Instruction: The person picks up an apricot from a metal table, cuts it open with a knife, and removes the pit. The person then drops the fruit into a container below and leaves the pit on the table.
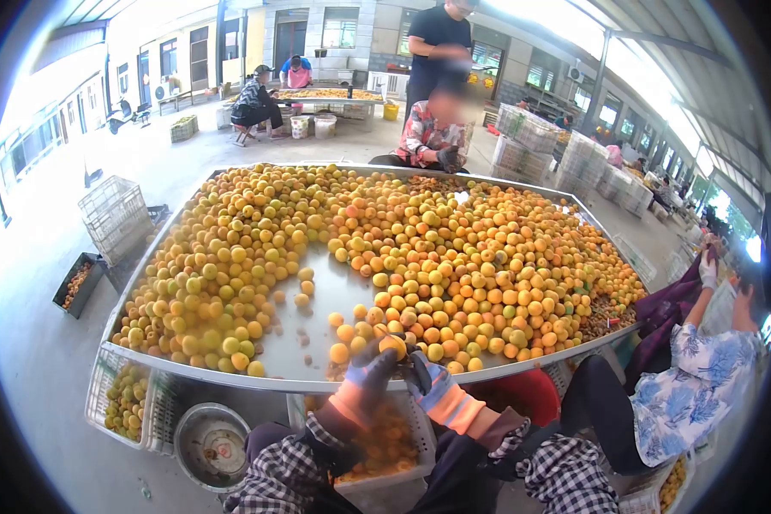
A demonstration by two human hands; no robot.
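Observation:
In front of my lap, both gloved hands meet at the table's near edge. An orange-yellow apricot sits between their fingertips. My left hand is closed around its left side. From the right, my right hand presses its curled fingers against the same fruit; the contact is partly hidden. Both gloves are dark at the fingers with orange and grey-blue bands. Heaped apricots cover much of the metal-rimmed table beyond my hands. Below them, between my knees, a white crate holds orange fruit pieces.
A metal basin and a crate of greenish fruit stand at lower left. A red tub is under the table at right. A person in a blue-patterned shirt sits close on my right; another person sits across.

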